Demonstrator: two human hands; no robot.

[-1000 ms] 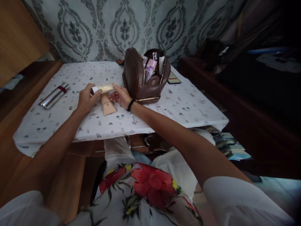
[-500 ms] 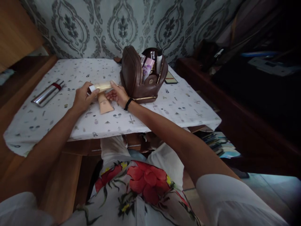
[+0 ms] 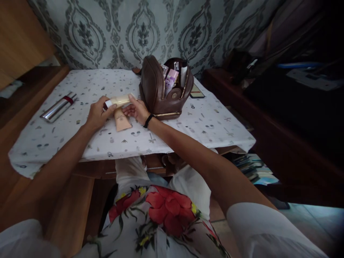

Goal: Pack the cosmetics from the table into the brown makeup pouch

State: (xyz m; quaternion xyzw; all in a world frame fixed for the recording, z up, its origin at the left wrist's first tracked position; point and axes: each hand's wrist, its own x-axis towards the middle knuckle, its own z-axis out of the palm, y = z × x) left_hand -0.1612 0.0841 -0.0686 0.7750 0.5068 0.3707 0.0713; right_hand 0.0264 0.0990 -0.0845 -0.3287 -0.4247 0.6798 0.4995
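Observation:
Between my two hands a pale yellow tube [image 3: 120, 100] with a white cap is held nearly level above the table. My left hand [image 3: 100, 111] is closed on its capped end. The thumb and fingers of my right hand [image 3: 138, 110] grip the other end, and a black band circles that wrist. Just below lies a peach-coloured tube [image 3: 122, 122] with small print, its upper end hidden behind the yellow tube and my fingers. Right of my right hand stands a brown leather cosmetic bag [image 3: 156, 87], unzipped, with a purple-and-pink pack [image 3: 171, 80] and a white bottle [image 3: 184, 74] inside.
A silver cylinder with a dark red band [image 3: 58, 107] lies at the table's left. Behind the bag's right side is a flat dark-edged item [image 3: 196, 91]. The patterned white cloth [image 3: 185, 138] covers the table. Dark furniture [image 3: 268, 118] stands on the right.
The whole view has shifted slightly, so everything sits a little lower and further right. Both hands keep the same hold on the yellow tube.

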